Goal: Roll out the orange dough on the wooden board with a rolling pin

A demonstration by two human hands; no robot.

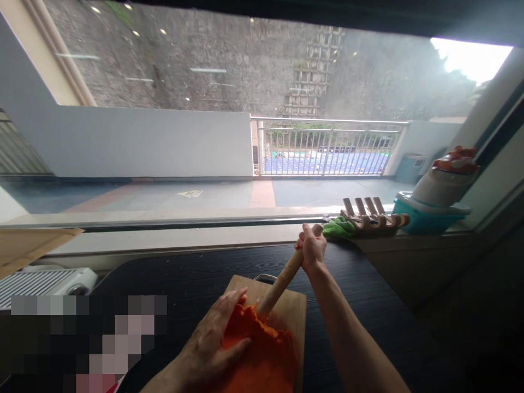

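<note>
My right hand (313, 245) is closed around the upper end of a wooden rolling pin (282, 284), which slants down to the left. The pin's lower end disappears behind the ragged far edge of a sheet of orange dough or clay (262, 355). Flat against the left side of that sheet lies my left hand (213, 333), its thumb spread away from the fingers. Beneath the orange sheet is a wooden cutting board (301, 311) with a metal handle (266, 278) at its far end. Orange smears mark the board near the pin.
The board rests on a dark table (164, 284) below a window. On the sill are a green cloth (339, 228), a brown rack (374, 221) and a teal box (428, 214) bearing a white container (446, 183). A white heater-like unit (49, 281) stands left; a blurred patch covers the lower left.
</note>
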